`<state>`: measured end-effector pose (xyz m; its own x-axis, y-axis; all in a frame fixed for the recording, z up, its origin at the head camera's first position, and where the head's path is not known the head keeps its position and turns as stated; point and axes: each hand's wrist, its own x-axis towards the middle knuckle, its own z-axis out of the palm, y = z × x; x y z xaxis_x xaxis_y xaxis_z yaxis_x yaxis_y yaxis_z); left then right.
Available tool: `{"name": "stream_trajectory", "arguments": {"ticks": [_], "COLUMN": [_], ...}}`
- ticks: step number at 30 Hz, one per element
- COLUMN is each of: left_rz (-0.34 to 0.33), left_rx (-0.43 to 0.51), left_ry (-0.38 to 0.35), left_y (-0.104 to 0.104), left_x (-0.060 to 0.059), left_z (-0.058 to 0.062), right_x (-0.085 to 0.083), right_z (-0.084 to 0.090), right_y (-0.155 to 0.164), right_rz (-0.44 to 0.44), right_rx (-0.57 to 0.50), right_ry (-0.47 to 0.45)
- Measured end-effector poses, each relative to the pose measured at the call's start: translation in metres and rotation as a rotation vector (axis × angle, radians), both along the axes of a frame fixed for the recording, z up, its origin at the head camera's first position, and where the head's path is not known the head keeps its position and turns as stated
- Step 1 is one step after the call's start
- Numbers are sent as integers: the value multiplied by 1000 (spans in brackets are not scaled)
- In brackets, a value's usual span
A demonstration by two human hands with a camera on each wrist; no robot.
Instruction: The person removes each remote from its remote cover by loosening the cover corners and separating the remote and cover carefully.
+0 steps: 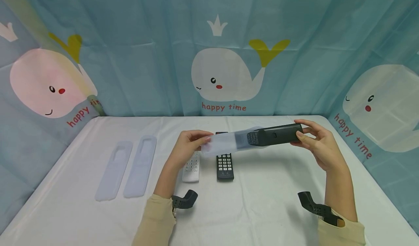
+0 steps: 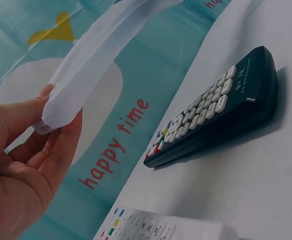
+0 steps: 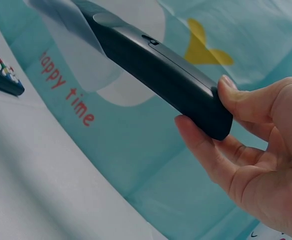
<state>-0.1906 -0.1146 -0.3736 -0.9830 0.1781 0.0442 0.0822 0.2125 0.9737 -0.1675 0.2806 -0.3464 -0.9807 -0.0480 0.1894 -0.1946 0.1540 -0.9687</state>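
Observation:
My right hand [image 1: 317, 140] pinches one end of a black remote control [image 1: 281, 134] between thumb and fingers, its back side facing me. The other end of the remote sits inside a translucent silicone sleeve [image 1: 220, 143]. At the sleeve's far end, my left hand [image 1: 190, 146] pinches it between thumb and fingers. Sleeve and remote are held up above the table, slightly tilted, the right end higher. Below them a dark remote with white buttons [image 1: 225, 169] and a white remote [image 1: 191, 169] lie on the cloth, each partly covered in the head view.
Two more translucent sleeves [image 1: 114, 171] lie side by side on the left of the white-covered table [image 1: 262, 209]. A blue curtain [image 1: 147, 75] with whale prints stands behind the table and along both sides. Each wrist wears a black strap mount [image 1: 184, 199].

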Motion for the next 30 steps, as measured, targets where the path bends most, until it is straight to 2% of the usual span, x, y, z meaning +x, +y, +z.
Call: {"name": "stream_trajectory", "arguments": {"ticks": [30], "left_rz": [-2], "left_rx": [-14], "left_ry": [-29], "left_y": [-4], "left_x": [1], "left_z": [2], "right_x": [1], "right_z": [1], "right_y": [3], "right_rz": [-2], "right_rx": [-22], "right_ry": [-23]}}
